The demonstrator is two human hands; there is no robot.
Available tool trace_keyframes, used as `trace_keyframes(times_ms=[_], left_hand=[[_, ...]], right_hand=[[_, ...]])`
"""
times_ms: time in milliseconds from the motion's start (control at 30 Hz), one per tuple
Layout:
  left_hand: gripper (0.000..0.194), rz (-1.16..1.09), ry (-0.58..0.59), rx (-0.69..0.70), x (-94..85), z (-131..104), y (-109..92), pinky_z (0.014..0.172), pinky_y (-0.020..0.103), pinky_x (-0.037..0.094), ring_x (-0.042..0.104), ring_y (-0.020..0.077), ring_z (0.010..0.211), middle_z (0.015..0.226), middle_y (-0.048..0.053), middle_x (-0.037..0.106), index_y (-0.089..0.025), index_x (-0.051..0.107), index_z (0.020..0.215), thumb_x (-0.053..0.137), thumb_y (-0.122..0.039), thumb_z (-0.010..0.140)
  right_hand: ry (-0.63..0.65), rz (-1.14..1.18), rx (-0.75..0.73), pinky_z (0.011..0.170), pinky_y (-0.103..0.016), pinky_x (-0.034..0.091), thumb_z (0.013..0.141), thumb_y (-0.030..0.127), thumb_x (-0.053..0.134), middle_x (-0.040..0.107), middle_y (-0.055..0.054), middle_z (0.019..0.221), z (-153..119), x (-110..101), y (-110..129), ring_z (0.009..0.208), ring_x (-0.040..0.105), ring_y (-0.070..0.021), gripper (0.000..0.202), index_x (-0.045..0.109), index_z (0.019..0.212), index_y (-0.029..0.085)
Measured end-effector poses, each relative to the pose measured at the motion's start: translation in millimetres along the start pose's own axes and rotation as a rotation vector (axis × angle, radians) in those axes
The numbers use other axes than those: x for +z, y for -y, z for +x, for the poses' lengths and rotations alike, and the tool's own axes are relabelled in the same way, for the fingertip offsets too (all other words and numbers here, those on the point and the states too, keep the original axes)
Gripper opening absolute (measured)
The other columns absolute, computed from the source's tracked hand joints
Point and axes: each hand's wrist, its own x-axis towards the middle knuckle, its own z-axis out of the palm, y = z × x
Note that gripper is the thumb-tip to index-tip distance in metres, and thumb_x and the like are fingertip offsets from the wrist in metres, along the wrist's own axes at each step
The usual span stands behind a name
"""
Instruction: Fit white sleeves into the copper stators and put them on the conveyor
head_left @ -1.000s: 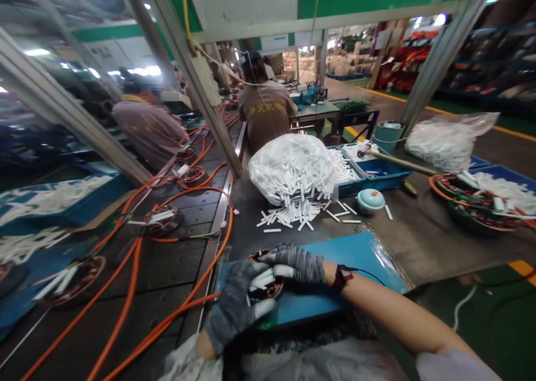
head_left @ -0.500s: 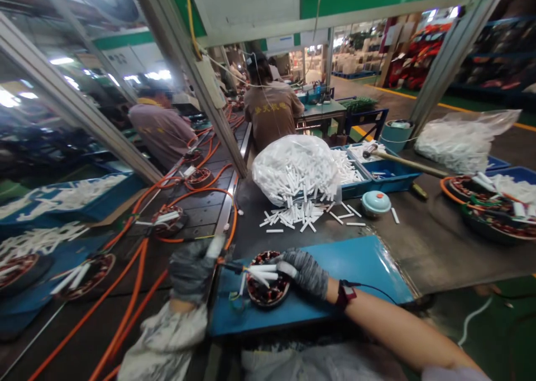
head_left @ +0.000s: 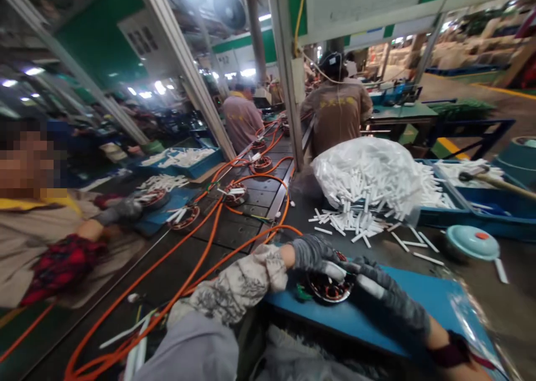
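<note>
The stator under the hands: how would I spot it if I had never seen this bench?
Find the blue mat at the bench's near edge. At its left end lies the stator, a dark ring with copper windings, under the left hand and right hand. The other stators sit out on the conveyor.

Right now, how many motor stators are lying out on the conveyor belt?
5 that I can make out: one beside the blue mat, one at a co-worker's hand, then and up the belt. More may be hidden farther along.
</note>
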Motion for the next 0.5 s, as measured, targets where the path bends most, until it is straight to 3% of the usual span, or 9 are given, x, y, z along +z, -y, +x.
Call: trace_keyframes(times_ms=[167, 267, 367, 500], left_hand=[[0.036, -0.197, 0.158, -0.154, -14.8, 3.7, 4.0, 0.079, 0.026, 0.051, 0.072, 0.0199, 0.088, 0.085, -0.001, 0.076, -0.023, 0.082, 0.109, 0.079, -0.050, 0.084], [0.033, -0.175, 0.076, -0.197, -13.8, -0.9, 4.7, 0.078, 0.026, 0.052, 0.070, 0.0190, 0.084, 0.082, 0.000, 0.074, -0.020, 0.081, 0.107, 0.076, -0.045, 0.087], [0.033, -0.046, -0.057, -0.198, -3.5, -8.4, 0.4, 0.082, 0.028, 0.052, 0.072, 0.0223, 0.093, 0.094, 0.005, 0.078, -0.018, 0.080, 0.114, 0.071, -0.039, 0.091], [0.039, 0.070, -0.108, -0.212, 10.5, -14.8, -4.1, 0.084, 0.030, 0.053, 0.073, 0.0273, 0.101, 0.105, 0.012, 0.079, -0.015, 0.079, 0.117, 0.068, -0.043, 0.093]], right_hand=[[0.121, 0.111, 0.179, 0.115, -0.048, 0.051, 0.094, 0.055, 0.065, 0.074, -0.005, 0.134, 10.8, -11.5, -10.8, 0.126, 0.069, -0.0309, 0.041, 0.076, 0.129, 0.037], [0.097, 0.096, 0.191, 0.105, -0.047, 0.059, 0.089, 0.059, 0.070, 0.079, -0.007, 0.123, 22.9, -2.5, -0.2, 0.113, 0.074, -0.0308, 0.042, 0.080, 0.121, 0.034], [0.001, 0.027, 0.204, 0.083, -0.040, 0.064, 0.087, 0.064, 0.068, 0.082, -0.008, 0.100, 32.0, 12.9, 9.9, 0.090, 0.075, -0.0281, 0.039, 0.084, 0.104, 0.033], [-0.120, -0.177, 0.163, 0.064, -0.033, 0.056, 0.088, 0.073, 0.059, 0.070, -0.007, 0.068, 37.9, 28.1, 10.6, 0.067, 0.064, -0.0215, 0.055, 0.076, 0.067, 0.025]])
